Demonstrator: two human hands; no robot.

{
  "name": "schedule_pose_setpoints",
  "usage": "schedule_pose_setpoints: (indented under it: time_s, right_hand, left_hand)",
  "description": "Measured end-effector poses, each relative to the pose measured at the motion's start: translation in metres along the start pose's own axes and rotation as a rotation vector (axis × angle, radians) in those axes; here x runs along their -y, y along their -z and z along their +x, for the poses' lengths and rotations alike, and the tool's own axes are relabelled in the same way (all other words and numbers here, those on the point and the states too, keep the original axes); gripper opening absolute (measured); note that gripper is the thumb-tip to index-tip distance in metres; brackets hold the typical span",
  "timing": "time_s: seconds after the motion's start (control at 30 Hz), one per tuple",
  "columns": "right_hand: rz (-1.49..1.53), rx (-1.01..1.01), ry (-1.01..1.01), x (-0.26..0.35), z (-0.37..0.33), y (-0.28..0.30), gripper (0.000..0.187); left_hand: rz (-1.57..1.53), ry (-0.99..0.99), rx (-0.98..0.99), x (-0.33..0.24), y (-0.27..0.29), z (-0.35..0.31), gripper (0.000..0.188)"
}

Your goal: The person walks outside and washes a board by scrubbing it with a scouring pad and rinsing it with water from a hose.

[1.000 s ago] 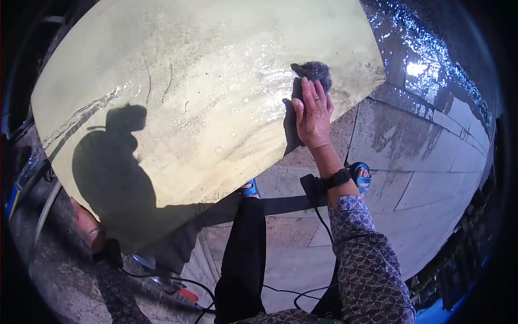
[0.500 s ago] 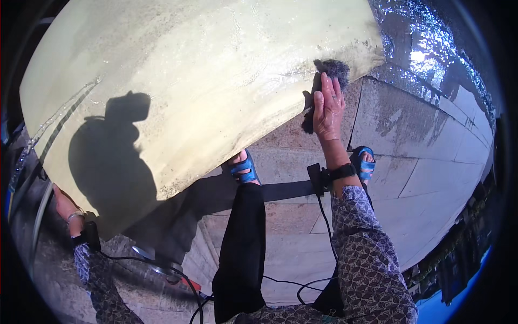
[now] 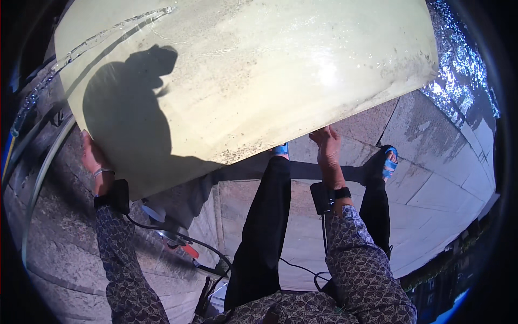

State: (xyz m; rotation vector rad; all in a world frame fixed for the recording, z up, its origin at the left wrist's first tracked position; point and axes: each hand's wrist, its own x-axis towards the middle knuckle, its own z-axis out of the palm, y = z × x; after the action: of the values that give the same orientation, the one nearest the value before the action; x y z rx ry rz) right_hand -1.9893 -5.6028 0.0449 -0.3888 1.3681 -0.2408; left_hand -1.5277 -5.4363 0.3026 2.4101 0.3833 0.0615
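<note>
A large pale-yellow board (image 3: 259,92), wet and speckled with dark grime, tilts in front of me. My left hand (image 3: 95,159) holds its left edge, with some fingers hidden by the board. My right hand (image 3: 327,151) is at the near edge, its fingers bent around the rim and fingertips partly hidden beneath. No dark scrubbing pad shows now; whether it is under the board I cannot tell. A jet of water (image 3: 81,51) arcs from the left onto the upper left of the board.
A blue-and-yellow hose end (image 3: 8,154) and a pale hose (image 3: 40,183) lie at left. Below the board sits a metal object with a red part (image 3: 190,250). Black cables run from my wrists. Stone paving (image 3: 421,178) lies around my blue sandals, with glistening water at far right.
My right hand has come off the board's top face down to its near edge, and the dark fuzzy scrubbing pad has gone from sight. The board sits higher and further right in view.
</note>
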Motion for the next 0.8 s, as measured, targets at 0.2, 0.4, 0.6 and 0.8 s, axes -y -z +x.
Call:
schedule_pose_setpoints:
  time_s: [0.2, 0.4, 0.6, 0.8]
  right_hand:
    - [0.405, -0.070, 0.051, 0.096, -0.033, -0.007, 0.062]
    - [0.627, -0.050, -0.108, 0.111, 0.013, -0.061, 0.048]
    - [0.767, -0.083, 0.095, 0.175, 0.041, -0.090, 0.033]
    - [0.593, -0.067, 0.179, 0.247, 0.092, -0.093, 0.038]
  left_hand:
    - [0.245, -0.161, 0.081, 0.009, 0.009, 0.013, 0.046]
    - [0.744, -0.473, 0.017, 0.011, 0.038, 0.043, 0.049]
    - [0.645, -0.573, 0.041, -0.097, -0.014, 0.049, 0.040]
    - [0.595, -0.826, 0.241, -0.122, -0.084, 0.027, 0.034]
